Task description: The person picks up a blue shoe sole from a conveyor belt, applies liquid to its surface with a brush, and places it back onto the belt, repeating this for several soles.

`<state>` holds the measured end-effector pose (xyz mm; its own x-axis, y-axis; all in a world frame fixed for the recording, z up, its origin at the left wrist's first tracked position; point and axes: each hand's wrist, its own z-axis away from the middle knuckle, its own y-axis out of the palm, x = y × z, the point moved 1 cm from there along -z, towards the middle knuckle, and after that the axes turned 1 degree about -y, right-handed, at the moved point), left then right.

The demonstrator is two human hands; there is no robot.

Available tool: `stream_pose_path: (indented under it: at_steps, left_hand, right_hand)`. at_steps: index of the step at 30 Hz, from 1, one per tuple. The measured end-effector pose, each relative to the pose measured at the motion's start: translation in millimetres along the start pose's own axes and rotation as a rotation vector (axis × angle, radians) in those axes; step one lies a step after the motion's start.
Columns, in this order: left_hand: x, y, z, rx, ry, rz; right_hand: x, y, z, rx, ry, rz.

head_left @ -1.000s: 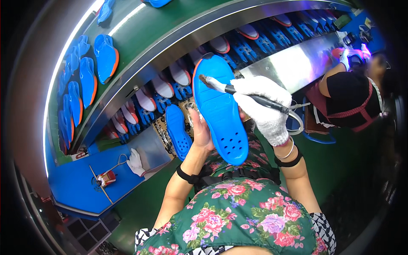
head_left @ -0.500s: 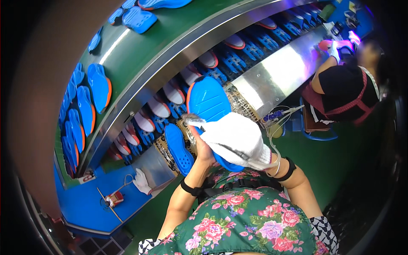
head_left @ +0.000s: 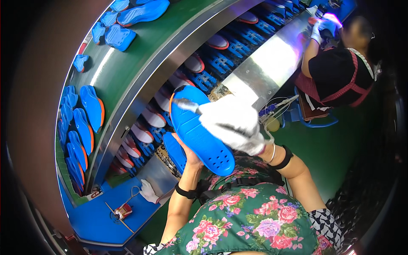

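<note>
Tilted since before, sole (head_left: 199, 131) under brush (head_left: 187, 105).

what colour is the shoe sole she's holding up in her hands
The shoe sole is bright blue with a thin orange edge, seen best in the head view.

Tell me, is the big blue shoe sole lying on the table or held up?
Held up: the left hand supports the blue sole from below, above the lap.
</note>
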<state>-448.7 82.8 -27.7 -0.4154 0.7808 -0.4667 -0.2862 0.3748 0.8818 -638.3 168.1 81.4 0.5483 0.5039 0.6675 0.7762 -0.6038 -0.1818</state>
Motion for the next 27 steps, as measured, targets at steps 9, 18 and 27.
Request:
stream_pose_path:
  at_steps: [9,18,27]
  left_hand:
    - [-6,-11,6,-0.408,0.035,-0.266]
    - [-20,-27,3,-0.404,0.044,-0.19]
    - [-25,22,-28,-0.232,0.033,-0.319]
  right_hand:
    - [-6,-2,11,0.073,-0.017,-0.052]
    - [0,5,7,0.045,0.046,-0.259]
    - [7,3,22,0.093,0.04,-0.306]
